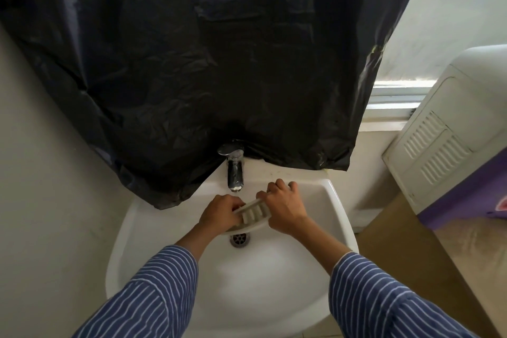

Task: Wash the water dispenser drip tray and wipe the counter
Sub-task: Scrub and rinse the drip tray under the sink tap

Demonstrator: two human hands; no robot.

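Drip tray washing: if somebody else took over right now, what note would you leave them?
Left hand: holds the left end of the drip tray.
Right hand: grips the tray's right end, fingers curled over its far edge.
Tray: white, slotted, tilted, held above the drain inside the white sink, just below the faucet.
Water: none visibly running from the spout.
Done: the tray is at the sink; whether it has been scrubbed cannot be told.
Left: probably rinse and wash the tray, then wipe the counter, which is not in view.
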